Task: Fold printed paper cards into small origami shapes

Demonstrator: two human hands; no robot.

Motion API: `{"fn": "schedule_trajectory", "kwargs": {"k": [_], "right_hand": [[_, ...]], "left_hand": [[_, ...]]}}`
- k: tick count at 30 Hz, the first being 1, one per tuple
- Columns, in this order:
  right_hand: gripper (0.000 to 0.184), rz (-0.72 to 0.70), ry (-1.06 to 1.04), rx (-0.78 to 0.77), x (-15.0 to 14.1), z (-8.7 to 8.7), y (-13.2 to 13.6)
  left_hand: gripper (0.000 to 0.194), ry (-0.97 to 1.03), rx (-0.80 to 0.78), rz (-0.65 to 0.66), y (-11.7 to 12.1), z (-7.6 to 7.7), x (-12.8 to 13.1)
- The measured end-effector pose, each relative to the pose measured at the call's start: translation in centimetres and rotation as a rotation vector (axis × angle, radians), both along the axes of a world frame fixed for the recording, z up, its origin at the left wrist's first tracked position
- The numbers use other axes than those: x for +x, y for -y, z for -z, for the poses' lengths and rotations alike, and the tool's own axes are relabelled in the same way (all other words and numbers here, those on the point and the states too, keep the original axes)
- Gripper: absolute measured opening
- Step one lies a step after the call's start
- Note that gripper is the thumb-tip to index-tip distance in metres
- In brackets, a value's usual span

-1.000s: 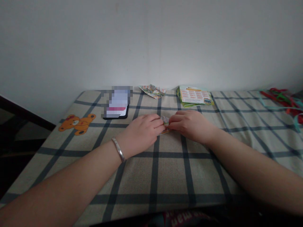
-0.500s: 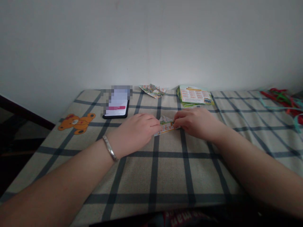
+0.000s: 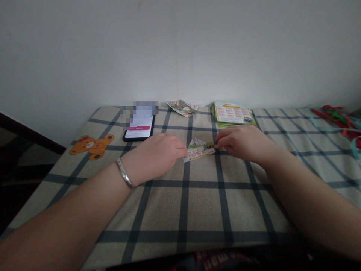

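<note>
A small folded paper (image 3: pixel 199 151), printed in orange and green with a pointed top, lies on the checked tablecloth between my hands. My left hand (image 3: pixel 159 154), a silver bangle on its wrist, has its fingers closed at the paper's left end and covers that corner. At the opposite end, my right hand (image 3: pixel 244 145) pinches the right tip between thumb and forefinger. Most of the paper's front strip shows between the fingertips.
Behind my left hand lies a phone (image 3: pixel 139 126) with its screen lit. A creased, folded paper (image 3: pixel 183 108) and a stack of printed leaflets (image 3: pixel 232 114) sit near the wall. Red and green ribbons (image 3: pixel 337 118) lie far right; a bear picture (image 3: pixel 91 146) is at left.
My hands have moved apart, the left one leftward and the right one rightward, toward the paper's ends. More of the paper's printed front now shows.
</note>
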State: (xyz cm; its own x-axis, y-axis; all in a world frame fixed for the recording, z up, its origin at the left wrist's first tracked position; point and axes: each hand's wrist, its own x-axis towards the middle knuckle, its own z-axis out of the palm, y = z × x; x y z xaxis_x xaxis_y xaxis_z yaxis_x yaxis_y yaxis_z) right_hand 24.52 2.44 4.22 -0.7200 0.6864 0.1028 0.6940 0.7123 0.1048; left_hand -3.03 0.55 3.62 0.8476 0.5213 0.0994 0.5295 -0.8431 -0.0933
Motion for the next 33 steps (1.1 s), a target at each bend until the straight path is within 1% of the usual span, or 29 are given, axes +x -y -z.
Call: {"fn": "schedule_trajectory", "kwargs": {"k": [2, 4, 7, 9, 10, 12, 14, 15, 19, 25, 28, 33], "right_hand": [[0.022, -0.002, -0.017, 0.013, 0.0, 0.2, -0.1], [0.021, 0.027, -0.026, 0.037, -0.2, 0.5, -0.1], [0.020, 0.162, -0.055, 0.072, -0.9, 1.0, 0.2], [0.021, 0.229, -0.134, 0.066, -1.4, 1.3, 0.3], [0.021, 0.194, -0.183, 0.041, -1.7, 1.5, 0.4], [0.028, 0.047, -0.242, -0.015, -2.1, 1.8, 0.5], [0.035, -0.091, -0.238, -0.049, -2.4, 2.1, 0.6], [0.034, -0.126, -0.224, -0.053, -2.5, 2.2, 0.6], [0.028, -0.133, -0.223, -0.046, -2.6, 2.5, 0.5], [0.027, -0.131, -0.224, -0.049, -2.5, 2.5, 0.4], [0.026, -0.135, -0.230, -0.049, -2.6, 2.5, 0.4], [0.023, -0.118, -0.250, -0.058, -2.6, 2.4, 0.5]], "left_hand": [[0.023, -0.005, 0.003, 0.003, 0.1, 0.0, 0.0], [0.023, -0.007, 0.002, 0.006, 0.1, 0.0, 0.0], [0.023, -0.007, -0.004, -0.009, 0.2, -0.1, 0.0], [0.022, -0.013, -0.007, -0.017, 0.2, -0.1, 0.0], [0.022, -0.015, -0.007, -0.018, 0.2, -0.1, 0.0], [0.023, -0.014, -0.008, -0.014, 0.2, -0.1, 0.0], [0.023, -0.008, -0.008, -0.016, 0.1, 0.0, -0.1], [0.023, -0.004, -0.009, -0.016, 0.1, 0.1, -0.1], [0.024, 0.018, -0.011, -0.001, -0.2, 0.4, -0.2], [0.023, 0.054, -0.016, 0.023, -0.5, 0.3, -0.2], [0.023, 0.071, -0.035, 0.014, -0.6, 0.4, -0.3], [0.022, 0.124, -0.036, 0.000, -0.8, 1.0, -0.2]]}}
